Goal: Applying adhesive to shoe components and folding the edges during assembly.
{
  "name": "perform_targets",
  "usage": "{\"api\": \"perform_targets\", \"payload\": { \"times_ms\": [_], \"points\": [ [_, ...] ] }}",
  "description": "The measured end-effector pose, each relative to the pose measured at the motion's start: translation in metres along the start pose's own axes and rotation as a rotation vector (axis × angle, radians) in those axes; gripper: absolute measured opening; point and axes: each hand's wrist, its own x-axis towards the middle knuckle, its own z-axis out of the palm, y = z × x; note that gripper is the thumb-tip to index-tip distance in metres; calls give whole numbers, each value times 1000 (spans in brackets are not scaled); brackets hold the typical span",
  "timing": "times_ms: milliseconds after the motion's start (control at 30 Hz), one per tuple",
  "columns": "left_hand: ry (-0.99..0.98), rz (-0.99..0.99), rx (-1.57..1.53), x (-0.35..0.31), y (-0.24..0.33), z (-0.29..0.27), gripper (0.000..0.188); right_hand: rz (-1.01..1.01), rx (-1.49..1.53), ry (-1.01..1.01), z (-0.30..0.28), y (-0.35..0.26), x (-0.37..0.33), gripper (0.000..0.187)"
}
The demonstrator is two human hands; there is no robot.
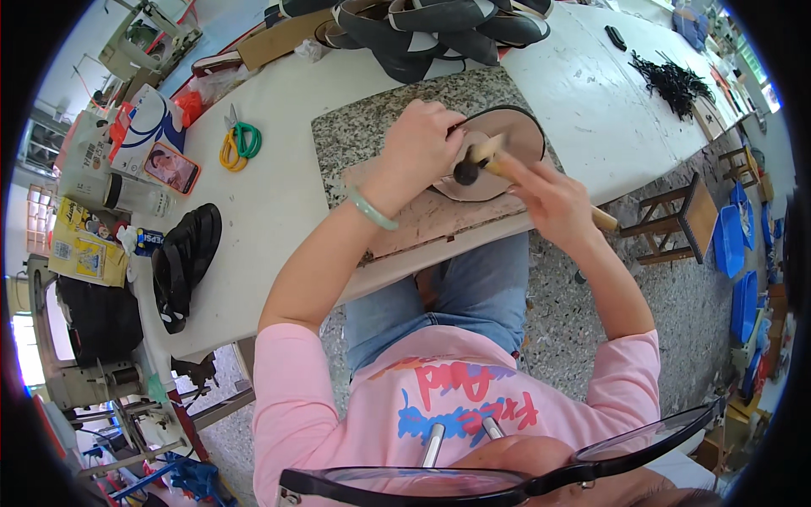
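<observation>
**Hammer on the sole, granite slab as my anchor**

Right now I have the shoe sole (pixel 498 148) lying flat on the far right part of the granite slab (pixel 363 135), partly over the wooden board (pixel 439 221) that rests on the slab's near edge. My left hand (pixel 418 148) is pressed down on the sole's left side, fingers curled over its dark rim. My right hand (pixel 549 198) is wrapped tight around the hammer (pixel 486 160), whose black head sits just over the sole's middle.

I judge the sole light and flexible, likely to skid on the smooth board unless pinned; best held by the rim, clear of the hammer head. The hammer looks head-heavy, so a grip far down the wooden handle suits it.

Left of the slab on the counter (pixel 279 203) lie scissors (pixel 239 145); beyond the slab, a pile of dark uppers (pixel 431 29).
</observation>
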Motion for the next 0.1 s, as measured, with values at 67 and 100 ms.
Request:
{"api": "perform_targets", "payload": {
  "times_ms": [67, 100],
  "points": [
    [39, -39, -14, -13, -1, -5, 18, -25, -65, -13, 4, -1, 2, 54],
    [32, -73, -51, -20, -1, -9, 20, -44, -94, -15, 8, 0, 5, 56]
  ]
}}
